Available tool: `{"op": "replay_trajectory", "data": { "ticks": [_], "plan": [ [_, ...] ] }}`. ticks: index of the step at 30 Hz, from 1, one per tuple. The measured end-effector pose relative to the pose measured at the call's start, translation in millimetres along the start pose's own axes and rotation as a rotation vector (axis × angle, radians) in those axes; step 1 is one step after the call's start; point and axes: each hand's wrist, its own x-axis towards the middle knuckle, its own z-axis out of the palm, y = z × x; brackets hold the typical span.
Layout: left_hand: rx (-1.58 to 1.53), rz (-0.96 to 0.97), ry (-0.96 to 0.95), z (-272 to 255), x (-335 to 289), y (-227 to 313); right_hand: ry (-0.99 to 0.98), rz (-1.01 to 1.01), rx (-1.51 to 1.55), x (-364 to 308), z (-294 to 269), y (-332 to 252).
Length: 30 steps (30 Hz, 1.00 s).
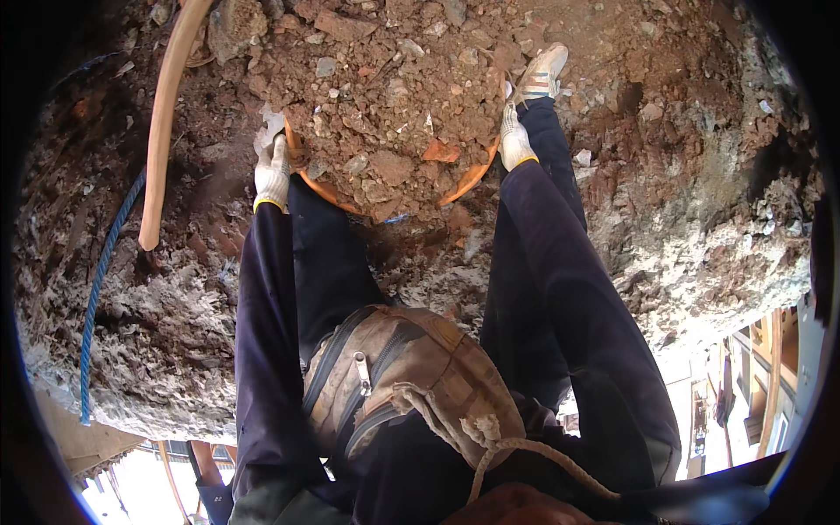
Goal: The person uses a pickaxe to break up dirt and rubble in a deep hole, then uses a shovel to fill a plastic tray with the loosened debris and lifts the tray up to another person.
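Observation:
A wide orange pan (471,178) heaped with brown soil, stones and brick bits lies on the ground between my legs. Much of its rim is buried under the soil (394,131). My left hand (272,173), in a white glove with a yellow cuff edge, is closed at the pan's left rim. A pale ragged scrap (269,127) sticks up by those fingertips. On the opposite side my right hand (516,143), gloved the same way, grips the right rim, its fingers partly hidden. A reddish brick piece (441,152) rests on top of the heap.
At the left, a curved wooden handle (162,131) reaches down from the upper edge. A blue rope (102,271) trails past it. My shoe (542,74) stands beyond my right hand. A worn brown zipped bag (411,376) hangs at my waist. Rough rubble ground surrounds me.

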Motion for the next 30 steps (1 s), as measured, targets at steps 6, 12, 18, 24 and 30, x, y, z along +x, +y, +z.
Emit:
{"op": "replay_trajectory", "data": {
  "ticks": [6,12,18,24,30],
  "plan": [
    [-0.562,-0.415,-0.200,64,35,45,0.122,0.264,-0.088,3,-29,0],
    [0.139,0.129,0.229,61,94,-90,-0.186,0.364,0.266,-23,20,-37],
    [0.598,0.119,0.063,64,77,-6,-0.176,0.193,0.314,-46,13,-25],
    [-0.464,-0.083,-0.088,20,-61,36,-0.061,-0.074,-0.174,-180,16,-60],
    [-0.716,-0.180,-0.070,-60,-207,61,-0.041,-0.337,-0.165,-309,-44,-100]
  ]
}}
